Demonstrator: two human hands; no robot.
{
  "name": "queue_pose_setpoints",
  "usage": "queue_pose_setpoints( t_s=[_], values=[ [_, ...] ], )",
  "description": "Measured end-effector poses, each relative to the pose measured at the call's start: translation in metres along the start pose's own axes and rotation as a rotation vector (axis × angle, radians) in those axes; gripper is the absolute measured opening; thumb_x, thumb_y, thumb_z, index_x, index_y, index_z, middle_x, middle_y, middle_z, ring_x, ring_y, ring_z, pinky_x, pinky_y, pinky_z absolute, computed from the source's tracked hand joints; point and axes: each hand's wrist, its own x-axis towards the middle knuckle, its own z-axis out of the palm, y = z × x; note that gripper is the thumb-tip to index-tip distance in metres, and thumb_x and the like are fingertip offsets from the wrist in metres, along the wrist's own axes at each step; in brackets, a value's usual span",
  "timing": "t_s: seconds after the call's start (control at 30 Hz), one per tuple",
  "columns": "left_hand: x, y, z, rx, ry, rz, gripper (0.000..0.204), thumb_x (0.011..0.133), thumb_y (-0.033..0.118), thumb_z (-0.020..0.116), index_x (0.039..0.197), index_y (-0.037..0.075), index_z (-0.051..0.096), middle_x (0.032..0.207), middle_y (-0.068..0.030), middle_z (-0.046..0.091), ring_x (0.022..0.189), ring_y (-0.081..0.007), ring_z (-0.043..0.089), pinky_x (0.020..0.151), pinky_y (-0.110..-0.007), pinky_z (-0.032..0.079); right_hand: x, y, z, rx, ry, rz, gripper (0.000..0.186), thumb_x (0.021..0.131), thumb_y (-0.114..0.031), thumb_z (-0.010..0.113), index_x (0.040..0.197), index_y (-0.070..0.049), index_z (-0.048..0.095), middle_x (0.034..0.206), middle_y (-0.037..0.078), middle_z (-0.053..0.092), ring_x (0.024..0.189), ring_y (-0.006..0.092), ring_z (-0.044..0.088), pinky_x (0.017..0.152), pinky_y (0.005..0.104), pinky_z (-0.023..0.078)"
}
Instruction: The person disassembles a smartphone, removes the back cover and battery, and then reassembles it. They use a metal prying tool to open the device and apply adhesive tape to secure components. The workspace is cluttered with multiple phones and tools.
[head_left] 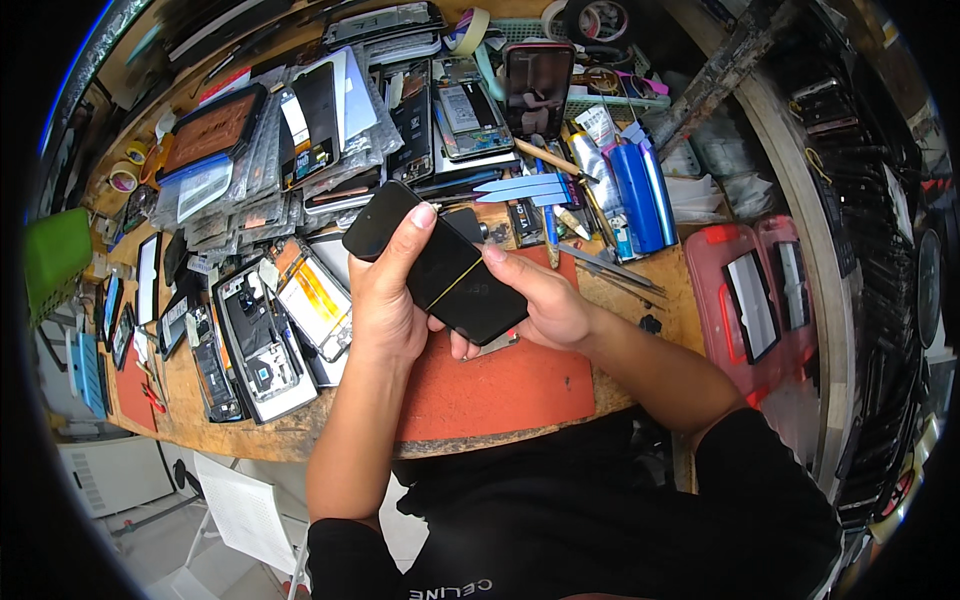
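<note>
A black smartphone [436, 262] lies tilted between my two hands, above the red work mat [500, 392]. A thin yellow line runs across its dark face; I cannot tell if it is a band or a line on the screen. My left hand [385, 300] grips the phone's left edge, thumb along its upper part. On the other side my right hand [545, 300] holds the lower right end, with the thumb on the edge near the yellow line. Some fingers are hidden beneath the phone. A small metallic piece [492, 346] shows on the mat below it.
Opened phone shells [262, 345] crowd the left of the wooden bench. Stacked phone parts in bubble wrap [240, 200] rise behind. Tweezers [610, 268], blue pry tools [522, 188] and a blue tube [640, 195] lie right. An upright phone [538, 90] stands behind; a red case [722, 300] is far right.
</note>
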Motion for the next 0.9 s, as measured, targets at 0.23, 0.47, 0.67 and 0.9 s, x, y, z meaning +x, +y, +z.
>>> queue_pose_setpoints(
  t_s=[0.23, 0.47, 0.67, 0.9],
  values=[
    [0.001, -0.001, -0.002, -0.051, 0.040, -0.024, 0.040, 0.098, 0.045, 0.070, 0.112, 0.008, 0.065, 0.095, -0.0075, 0.071, 0.082, -0.0182, 0.069, 0.074, -0.033, 0.058, 0.001, 0.000, 0.002, 0.110, 0.026, 0.007, 0.063, 0.114, -0.051, 0.027, 0.132, 0.002, 0.057, 0.111, 0.021, 0.071, 0.084, 0.0271, 0.076, 0.073, 0.0355, 0.063],
    [0.006, -0.005, -0.005, -0.180, -0.054, 0.018, 0.061, 0.104, 0.061, 0.046, 0.127, 0.007, 0.063, 0.115, -0.0081, 0.069, 0.101, -0.0205, 0.066, 0.084, -0.034, 0.054, 0.001, -0.010, -0.001, 0.310, 0.046, -0.087, 0.067, 0.114, -0.052, 0.023, 0.137, 0.001, 0.056, 0.111, 0.023, 0.072, 0.087, 0.0330, 0.076, 0.077, 0.0426, 0.064],
    [0.009, -0.013, 0.000, 0.071, -0.027, 0.228, 0.042, 0.109, 0.033, 0.054, 0.138, 0.003, 0.053, 0.117, -0.0097, 0.066, 0.104, -0.0152, 0.062, 0.090, -0.031, 0.050, 0.001, -0.016, -0.007, 0.113, 0.171, -0.213, 0.070, 0.113, -0.053, 0.020, 0.145, 0.001, 0.050, 0.117, 0.025, 0.071, 0.086, 0.0336, 0.075, 0.079, 0.0454, 0.062],
    [0.013, -0.003, -0.002, 0.581, 0.029, 0.851, 0.035, 0.103, 0.005, 0.064, 0.137, -0.001, 0.055, 0.136, -0.0134, 0.056, 0.126, -0.0196, 0.056, 0.107, -0.035, 0.049, -0.003, -0.017, -0.003, -0.472, 0.287, -0.307, 0.053, 0.114, -0.040, 0.039, 0.148, 0.000, 0.041, 0.129, 0.013, 0.060, 0.109, 0.0171, 0.062, 0.095, 0.0338, 0.049]
  ],
)
